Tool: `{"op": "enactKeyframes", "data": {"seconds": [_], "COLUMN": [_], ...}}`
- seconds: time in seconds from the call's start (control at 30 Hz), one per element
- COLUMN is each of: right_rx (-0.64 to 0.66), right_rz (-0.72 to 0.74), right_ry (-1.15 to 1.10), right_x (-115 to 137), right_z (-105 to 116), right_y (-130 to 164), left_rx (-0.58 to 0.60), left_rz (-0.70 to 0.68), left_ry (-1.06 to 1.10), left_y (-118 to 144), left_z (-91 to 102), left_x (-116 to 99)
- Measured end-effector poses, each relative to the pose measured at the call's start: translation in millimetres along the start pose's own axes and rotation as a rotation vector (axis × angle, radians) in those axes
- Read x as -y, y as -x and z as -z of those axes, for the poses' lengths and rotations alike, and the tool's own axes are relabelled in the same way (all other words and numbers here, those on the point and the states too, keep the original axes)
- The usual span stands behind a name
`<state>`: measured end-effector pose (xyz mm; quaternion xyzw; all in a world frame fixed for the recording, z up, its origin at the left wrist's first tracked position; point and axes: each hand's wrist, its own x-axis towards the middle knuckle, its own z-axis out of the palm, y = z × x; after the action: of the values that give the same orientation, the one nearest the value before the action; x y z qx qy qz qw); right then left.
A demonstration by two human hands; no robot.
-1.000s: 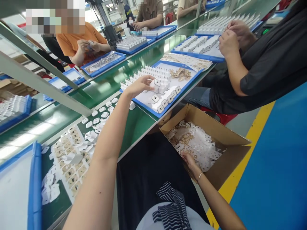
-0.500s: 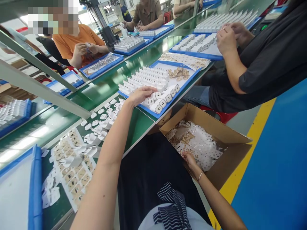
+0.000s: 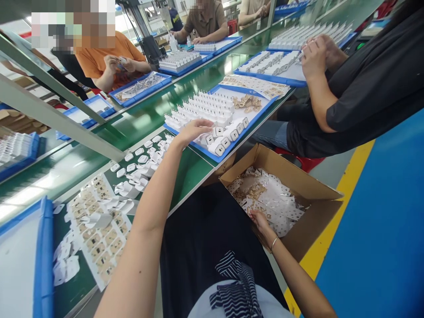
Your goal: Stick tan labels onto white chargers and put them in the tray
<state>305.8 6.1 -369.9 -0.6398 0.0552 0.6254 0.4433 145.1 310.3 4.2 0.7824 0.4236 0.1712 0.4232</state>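
My left hand [image 3: 194, 131] reaches over the blue tray [image 3: 206, 157], fingers stretched out above white plug chargers. Just below its fingertips lies a charger [image 3: 218, 132] with a dark port on its end face. Several more chargers [image 3: 225, 142] lie along the tray's near side, end faces towards me. Upright chargers with metal pins [image 3: 202, 106] stand in rows behind them. My right hand [image 3: 260, 221] is at the near edge of the cardboard box [image 3: 291, 176], its fingers pinched together. What they hold, if anything, is too small to make out.
Loose white charger parts [image 3: 127, 189] and a sheet of tan stickers [image 3: 99, 229] lie on the green table. Tan scraps [image 3: 248, 103] sit in the tray; used sheets [image 3: 281, 198] fill the box. A co-worker's hands [image 3: 314, 55] are at the right.
My left fingers have lifted slightly off the charger beneath them. My right hand stays at the box. The view has shifted a little.
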Motion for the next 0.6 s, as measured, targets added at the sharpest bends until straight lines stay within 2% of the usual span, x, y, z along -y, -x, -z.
{"op": "enactKeyframes", "data": {"seconds": [0.17,0.27,0.37,0.43,0.6], "right_rx": [-0.002,0.001,0.004,0.002,-0.006], "right_rz": [-0.006,-0.008,-0.012,-0.015,-0.021], "right_ry": [-0.015,-0.019,-0.019,-0.020,-0.030], "right_x": [0.7,2.1,3.2,3.4,3.5], "right_z": [-0.9,-1.5,-1.4,-1.1,-1.9], "right_y": [1.2,2.1,3.6,4.6,5.7], "left_rx": [0.002,-0.025,-0.142,-0.168,-0.024], "left_rz": [0.117,0.153,0.150,0.165,0.168], "left_ry": [-0.170,-0.095,0.043,0.062,-0.157], "left_y": [11.6,11.1,9.6,10.7,16.4], "left_z": [11.5,12.2,10.9,10.3,9.4], "left_x": [-7.1,-6.4,-3.7,-3.2,-9.2]}}
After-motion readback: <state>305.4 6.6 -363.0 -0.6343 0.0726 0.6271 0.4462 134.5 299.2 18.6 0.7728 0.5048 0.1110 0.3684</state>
